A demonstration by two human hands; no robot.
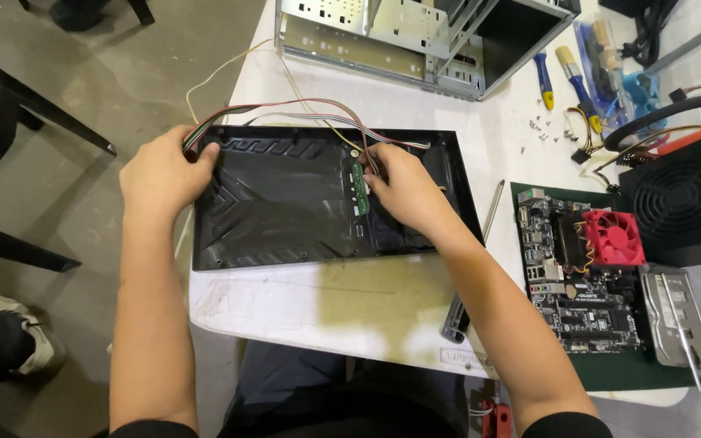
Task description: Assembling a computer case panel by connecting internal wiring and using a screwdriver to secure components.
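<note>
A black plastic computer front panel (pixel 285 203) lies inner side up on the white table (pixel 367 300). My left hand (pixel 164 172) grips its upper left corner, where a bundle of coloured wires (pixel 285 107) leaves the panel. My right hand (pixel 403 182) rests inside the panel's right part, fingertips on a small green circuit board (pixel 359 191) that the wires run to. Whether the fingers pinch the board or only press on it cannot be told.
A bare metal computer case (pixel 415 36) stands at the back. A motherboard (pixel 582 272) with a red fan lies on a green mat at right, beside a metal plate (pixel 683 324) and a black power supply (pixel 687 199). Screwdrivers (pixel 545 81), loose screws and a long screwdriver (pixel 472 268) are nearby.
</note>
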